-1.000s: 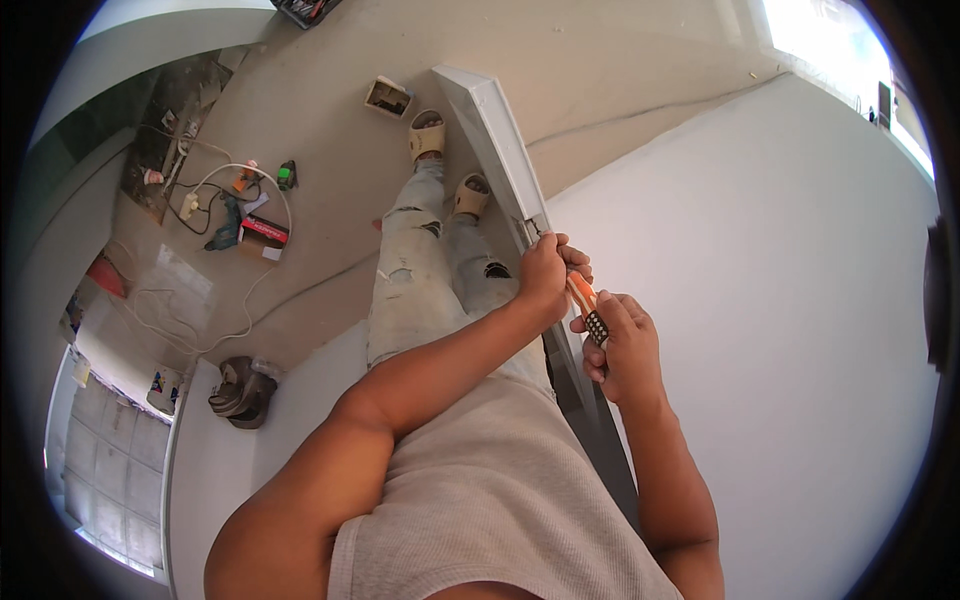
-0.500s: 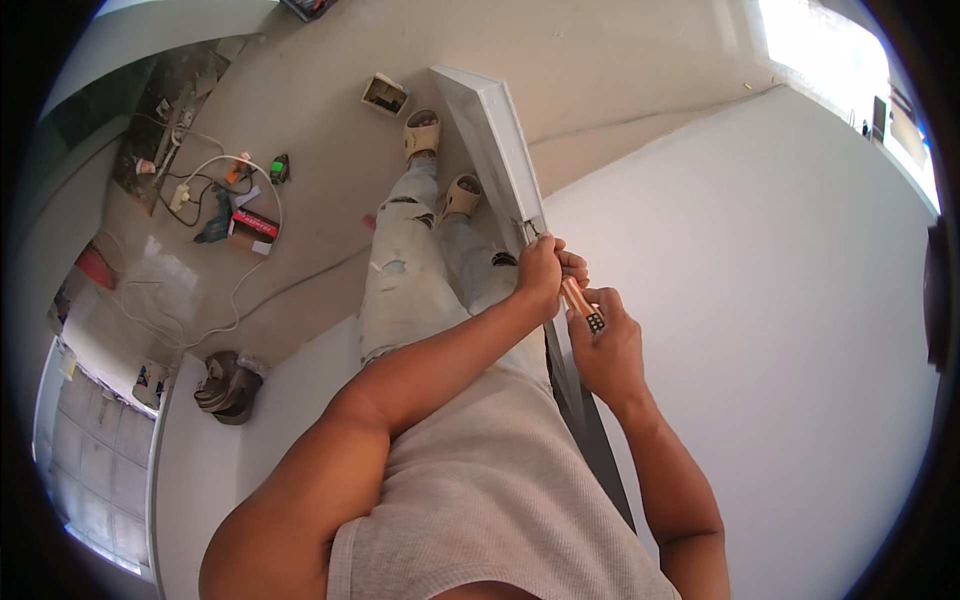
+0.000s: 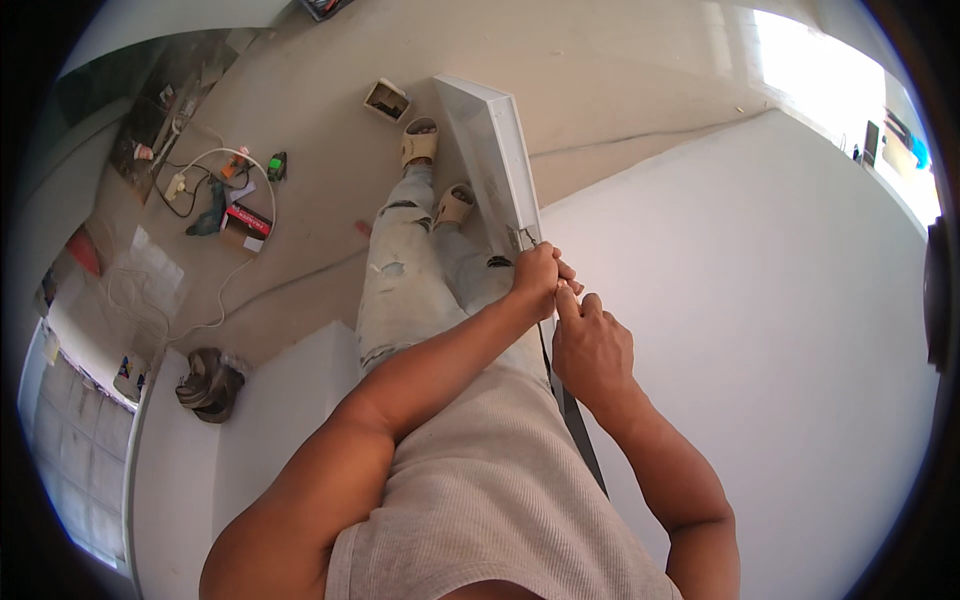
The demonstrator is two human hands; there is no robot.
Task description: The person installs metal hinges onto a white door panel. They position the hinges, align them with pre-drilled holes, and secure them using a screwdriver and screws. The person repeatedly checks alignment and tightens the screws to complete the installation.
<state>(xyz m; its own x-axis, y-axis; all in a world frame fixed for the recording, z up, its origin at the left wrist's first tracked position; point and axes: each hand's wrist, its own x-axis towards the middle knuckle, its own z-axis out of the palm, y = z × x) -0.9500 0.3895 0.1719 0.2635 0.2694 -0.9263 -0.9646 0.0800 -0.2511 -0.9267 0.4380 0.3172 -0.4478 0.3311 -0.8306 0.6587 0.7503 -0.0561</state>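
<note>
A white door (image 3: 508, 150) stands edge-up in front of me. A small metal fitting (image 3: 527, 238) sits in a cutout in its edge. My left hand (image 3: 540, 272) is closed right beside that fitting, its fingers curled at the door edge; what they grip is hidden. Pressed up against it, my right hand (image 3: 592, 345) is closed, back upward, over an orange-and-white striped handle. The hand now covers nearly all of that handle, so the kind of tool cannot be made out.
A broad white surface (image 3: 740, 330) spreads to my right. On the floor at left lie a power drill (image 3: 208, 210), a red box (image 3: 247, 222), a green-and-black tool (image 3: 277, 166) and looped cables (image 3: 222, 300). A small open box (image 3: 387, 100) is near my foot; brown shoes (image 3: 210, 385) sit at left.
My right hand has turned over and closed on the striped handle, which showed plainly before. It has moved slightly left, against my left hand. The view has shifted a little.
</note>
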